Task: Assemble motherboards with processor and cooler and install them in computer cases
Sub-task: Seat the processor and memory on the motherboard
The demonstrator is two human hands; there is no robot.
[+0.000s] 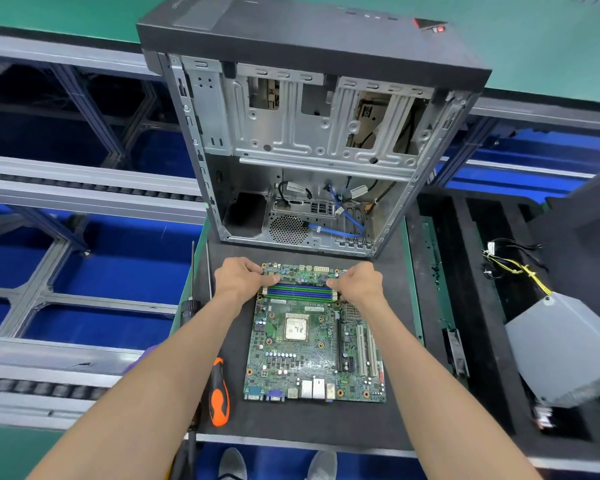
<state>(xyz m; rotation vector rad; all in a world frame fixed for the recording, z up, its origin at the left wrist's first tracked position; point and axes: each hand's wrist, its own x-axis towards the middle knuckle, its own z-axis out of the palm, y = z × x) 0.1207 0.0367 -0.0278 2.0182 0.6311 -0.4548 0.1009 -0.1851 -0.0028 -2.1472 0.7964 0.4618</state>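
A green motherboard (312,358) lies flat on the dark mat (291,424), its processor (296,327) seated in the middle socket. Blue and green memory slots (302,293) run across the board's far end. My left hand (241,277) rests at the left end of those slots, thumb pressing inward. At the slots' right end my right hand (357,282) does the same with fingers curled over the board's far edge. Just beyond the board, an open computer case (309,140) lies with loose blue and black cables inside. No cooler is in view.
Two screwdrivers, one orange-handled (219,393) and one black (190,306), lie left of the board. A grey power supply (565,348) with yellow and black wires sits in a black foam tray on the right. Roller conveyor rails (66,188) run along the left.
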